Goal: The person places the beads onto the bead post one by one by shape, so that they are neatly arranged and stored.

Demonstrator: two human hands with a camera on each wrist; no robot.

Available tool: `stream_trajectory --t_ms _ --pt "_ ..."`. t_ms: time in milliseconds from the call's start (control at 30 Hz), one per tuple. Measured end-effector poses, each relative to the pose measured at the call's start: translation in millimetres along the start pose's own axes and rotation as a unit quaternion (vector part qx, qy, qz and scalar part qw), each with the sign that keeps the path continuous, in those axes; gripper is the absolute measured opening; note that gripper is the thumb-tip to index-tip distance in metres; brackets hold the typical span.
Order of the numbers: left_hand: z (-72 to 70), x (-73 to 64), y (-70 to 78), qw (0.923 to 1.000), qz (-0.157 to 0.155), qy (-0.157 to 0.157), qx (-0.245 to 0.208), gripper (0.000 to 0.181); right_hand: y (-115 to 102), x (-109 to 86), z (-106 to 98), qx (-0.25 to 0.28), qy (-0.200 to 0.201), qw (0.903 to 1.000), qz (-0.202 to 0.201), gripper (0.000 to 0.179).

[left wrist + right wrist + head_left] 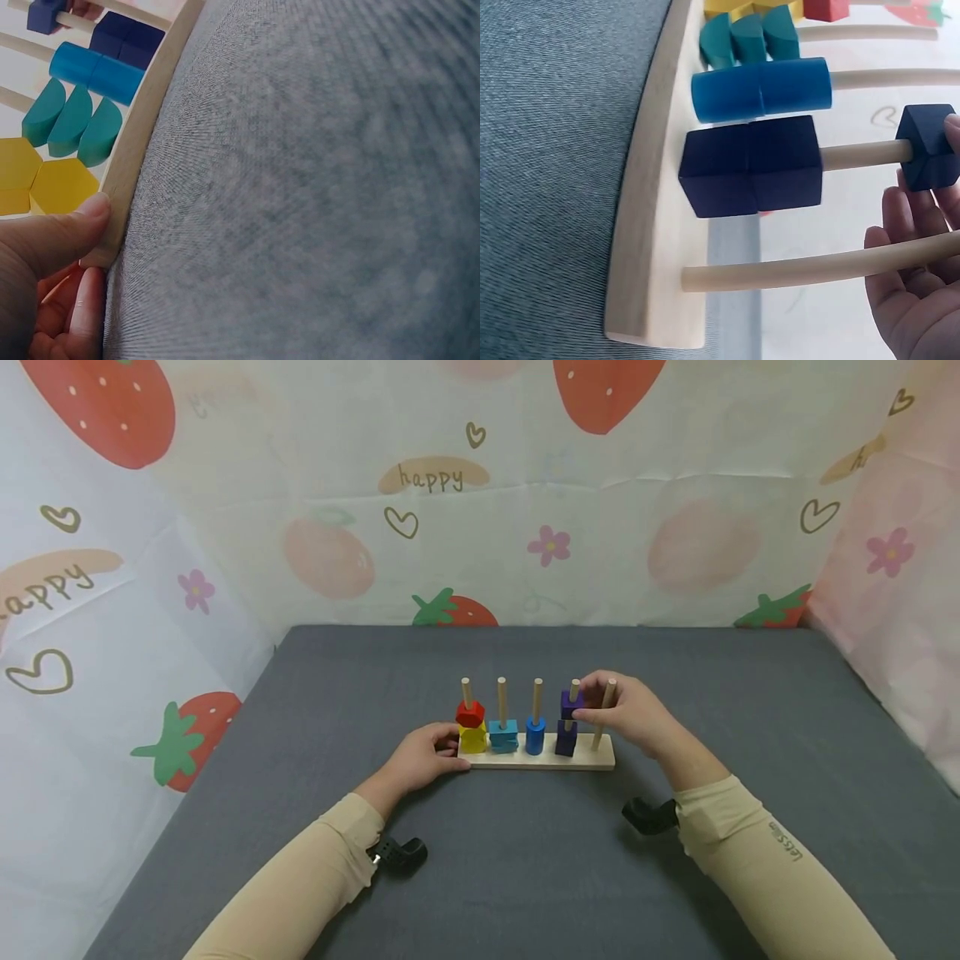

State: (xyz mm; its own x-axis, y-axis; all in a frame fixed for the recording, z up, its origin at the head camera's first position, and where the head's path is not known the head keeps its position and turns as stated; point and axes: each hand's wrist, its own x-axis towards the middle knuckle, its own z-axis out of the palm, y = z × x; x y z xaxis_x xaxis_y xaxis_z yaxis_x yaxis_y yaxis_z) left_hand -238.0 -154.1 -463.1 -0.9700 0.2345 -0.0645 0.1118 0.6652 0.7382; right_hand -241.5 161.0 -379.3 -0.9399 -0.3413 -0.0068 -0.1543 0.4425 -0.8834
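A wooden peg stacker, its base [540, 762] lying lengthwise, stands on the grey cloth. My left hand [422, 757] grips the base's left end, with the thumb on the front edge in the left wrist view. My right hand [632, 710] pinches a purple block [927, 142] threaded on the upper part of the fourth peg. Below it, two purple blocks [751, 166] sit against the base, with a gap of bare peg between. Leftward come blue cylinders [535, 737], teal half-round pieces [503, 737], then yellow hexagonal pieces [472, 740] under a red piece [470, 714].
The rightmost peg [795, 268] carries no blocks and stands beside my right fingers. A grey cloth [517, 868] covers the table, and a printed curtain [622, 485] hangs behind it. Black straps with camera mounts [651, 817] sit at both wrists.
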Motion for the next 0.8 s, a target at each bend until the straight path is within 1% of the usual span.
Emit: stream_trajectory --t_ms 133,300,500,700,800 --pt "-0.9 -0.3 0.3 1.0 -0.002 -0.001 -0.003 0.05 6 0.4 4 0.0 -0.003 1.0 0.008 0.033" --pt "-0.6 0.2 -0.1 1.0 0.003 -0.001 0.0 0.05 15 0.8 8 -0.008 -0.006 0.9997 0.021 0.033" --pt "-0.7 2.3 -0.9 0.9999 0.009 0.0 0.006 0.05 25 2.4 13 -0.009 -0.006 0.9997 0.023 0.033" --pt "-2.6 3.4 -0.2 1.0 0.002 -0.002 0.008 0.05 27 4.5 15 -0.012 -0.008 0.9997 0.021 0.032" --pt "-3.0 3.6 1.5 0.9999 0.003 -0.005 0.012 0.05 26 4.2 12 -0.023 -0.012 0.9994 0.025 0.035"
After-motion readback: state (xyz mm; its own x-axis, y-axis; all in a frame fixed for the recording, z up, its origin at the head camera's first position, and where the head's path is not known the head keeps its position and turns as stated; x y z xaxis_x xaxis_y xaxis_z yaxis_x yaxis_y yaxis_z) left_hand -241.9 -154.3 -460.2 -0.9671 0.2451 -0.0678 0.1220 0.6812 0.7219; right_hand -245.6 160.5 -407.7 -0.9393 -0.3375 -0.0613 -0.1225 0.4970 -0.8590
